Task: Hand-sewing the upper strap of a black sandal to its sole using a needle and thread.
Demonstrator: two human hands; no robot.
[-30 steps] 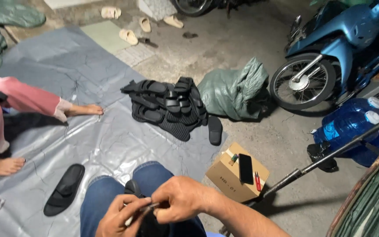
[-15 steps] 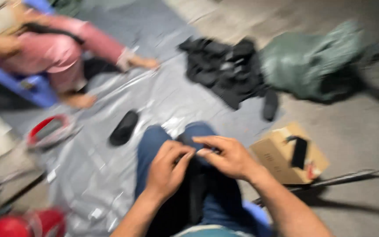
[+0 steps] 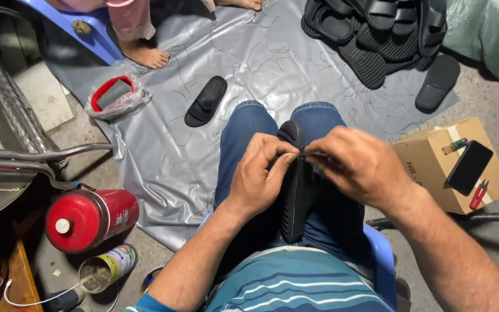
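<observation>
On lap: left hand (image 3: pixel 258 176), right hand (image 3: pixel 359 164) pinch black sandal (image 3: pixel 295 190), possibly trimming.

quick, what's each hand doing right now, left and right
Left hand: closed, gripping the edge of the black sandal on the lap.
Right hand: closed, pinching a thin dark tool at the sandal's edge.
</observation>
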